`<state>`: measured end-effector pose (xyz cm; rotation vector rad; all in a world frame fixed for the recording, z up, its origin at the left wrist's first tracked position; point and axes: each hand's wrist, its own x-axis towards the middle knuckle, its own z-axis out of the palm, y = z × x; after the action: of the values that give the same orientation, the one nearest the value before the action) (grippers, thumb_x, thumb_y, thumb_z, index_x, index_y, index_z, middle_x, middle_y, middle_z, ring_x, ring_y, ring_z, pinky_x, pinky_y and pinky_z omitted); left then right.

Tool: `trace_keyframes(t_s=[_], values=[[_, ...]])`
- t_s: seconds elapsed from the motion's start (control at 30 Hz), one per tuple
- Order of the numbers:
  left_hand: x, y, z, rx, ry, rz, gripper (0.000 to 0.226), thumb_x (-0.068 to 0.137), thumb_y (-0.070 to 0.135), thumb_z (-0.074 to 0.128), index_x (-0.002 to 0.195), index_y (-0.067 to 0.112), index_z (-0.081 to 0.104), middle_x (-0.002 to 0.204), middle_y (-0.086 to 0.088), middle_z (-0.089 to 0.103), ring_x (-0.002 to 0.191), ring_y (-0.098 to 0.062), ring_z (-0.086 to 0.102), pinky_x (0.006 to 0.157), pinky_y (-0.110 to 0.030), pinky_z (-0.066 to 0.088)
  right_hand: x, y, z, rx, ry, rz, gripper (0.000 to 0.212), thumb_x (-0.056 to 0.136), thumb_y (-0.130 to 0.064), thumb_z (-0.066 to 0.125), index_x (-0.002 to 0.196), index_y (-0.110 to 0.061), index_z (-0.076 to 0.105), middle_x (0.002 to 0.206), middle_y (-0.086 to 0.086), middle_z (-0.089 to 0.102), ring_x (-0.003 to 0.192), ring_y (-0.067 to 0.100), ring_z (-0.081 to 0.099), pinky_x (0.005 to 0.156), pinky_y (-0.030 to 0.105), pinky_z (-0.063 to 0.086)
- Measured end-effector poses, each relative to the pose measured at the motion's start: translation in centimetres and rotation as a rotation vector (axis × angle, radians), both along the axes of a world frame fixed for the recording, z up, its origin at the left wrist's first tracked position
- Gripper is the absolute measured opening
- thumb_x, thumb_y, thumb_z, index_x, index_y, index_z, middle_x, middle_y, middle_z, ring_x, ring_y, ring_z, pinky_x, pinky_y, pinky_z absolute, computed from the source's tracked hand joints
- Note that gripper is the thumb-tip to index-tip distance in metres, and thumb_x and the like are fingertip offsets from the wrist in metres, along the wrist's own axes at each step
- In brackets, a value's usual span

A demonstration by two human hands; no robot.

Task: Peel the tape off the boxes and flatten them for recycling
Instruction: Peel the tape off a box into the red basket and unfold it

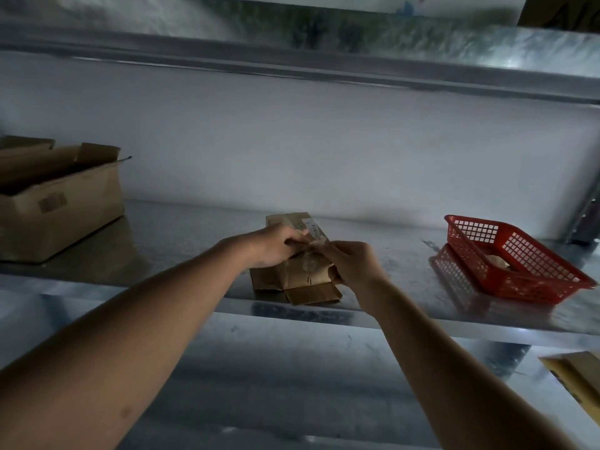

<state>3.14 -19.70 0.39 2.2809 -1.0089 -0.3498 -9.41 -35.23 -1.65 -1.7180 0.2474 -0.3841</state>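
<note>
Small box (297,274) lies mid-shelf (181,235), near the front edge, flaps already open. Left hand (274,245) presses down on its top, fingers curled over the edge. Right hand (349,263) pinches a strip of clear tape (310,261). Step in hand appears to be tape peeling. Next move likely needs a steady pull along the seam while the left hand braces; flattening not yet done.
</note>
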Motion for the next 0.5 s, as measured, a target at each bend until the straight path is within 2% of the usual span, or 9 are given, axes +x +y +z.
trace_keyframes(t_s=[0.1, 0.2, 0.27, 0.33, 0.4, 0.5], values=[[-0.14, 0.06, 0.04, -0.015, -0.001, 0.02, 0.037, 0.107, 0.028, 0.056, 0.143, 0.033, 0.059, 0.165, 0.017, 0.03, 0.155, -0.018, 0.023, 0.128, -0.045, 0.018, -0.17, 0.39, 0.35, -0.214, -0.024, 0.005, 0.016, 0.092, -0.036, 0.075, 0.082, -0.026, 0.08, 0.051, -0.007, 0.061, 0.046, 0.01, 0.048, 0.045, 0.022, 0.039], [-0.33, 0.04, 0.16, -0.021, -0.019, 0.01, 0.036, 0.106, 0.023, 0.057, 0.141, 0.029, 0.062, 0.164, 0.011, 0.035, 0.154, -0.02, 0.028, 0.128, -0.041, 0.018, -0.35, 0.56, 0.4, -0.399, -0.083, -0.005, 0.016, 0.088, -0.051, 0.075, 0.081, -0.037, 0.08, 0.05, -0.015, 0.062, 0.046, 0.005, 0.048, 0.046, 0.019, 0.035], [-0.59, 0.02, 0.14, -0.012, -0.02, 0.011, 0.041, 0.106, 0.017, 0.057, 0.147, 0.024, 0.057, 0.165, 0.005, 0.034, 0.154, -0.021, 0.027, 0.125, -0.032, 0.013, -0.42, 0.69, 0.47, -0.574, -0.143, -0.028, 0.019, 0.084, -0.055, 0.077, 0.089, -0.037, 0.082, 0.057, -0.018, 0.066, 0.056, -0.001, 0.059, 0.045, 0.012, 0.036], [-0.8, 0.14, 0.11, -0.022, -0.009, 0.031, 0.046, 0.106, 0.016, 0.056, 0.152, 0.022, 0.051, 0.165, 0.003, 0.035, 0.153, -0.02, 0.028, 0.122, -0.026, 0.02, -0.3, 0.9, 0.4, -0.796, -0.187, -0.082, 0.02, 0.086, -0.052, 0.075, 0.088, -0.033, 0.081, 0.065, -0.015, 0.064, 0.065, 0.001, 0.062, 0.046, 0.014, 0.039], [-0.93, 0.28, 0.11, -0.036, -0.021, 0.032, 0.043, 0.107, 0.023, 0.055, 0.15, 0.024, 0.053, 0.163, 0.006, 0.038, 0.151, -0.017, 0.032, 0.116, -0.019, 0.028, -0.01, 1.05, 0.13, -0.92, -0.207, -0.123, 0.024, 0.097, -0.042, 0.066, 0.088, -0.025, 0.08, 0.081, -0.008, 0.062, 0.068, 0.007, 0.062, 0.05, 0.016, 0.039], [-0.81, 0.31, 0.0, -0.024, -0.061, 0.021, 0.04, 0.108, 0.027, 0.053, 0.148, 0.026, 0.055, 0.164, 0.01, 0.034, 0.153, -0.015, 0.027, 0.124, -0.032, 0.023, 0.44, 0.84, -0.27, -0.884, -0.252, -0.125, 0.027, 0.102, -0.033, 0.061, 0.091, -0.019, 0.081, 0.094, 0.001, 0.061, 0.08, 0.013, 0.059, 0.061, 0.023, 0.046]])
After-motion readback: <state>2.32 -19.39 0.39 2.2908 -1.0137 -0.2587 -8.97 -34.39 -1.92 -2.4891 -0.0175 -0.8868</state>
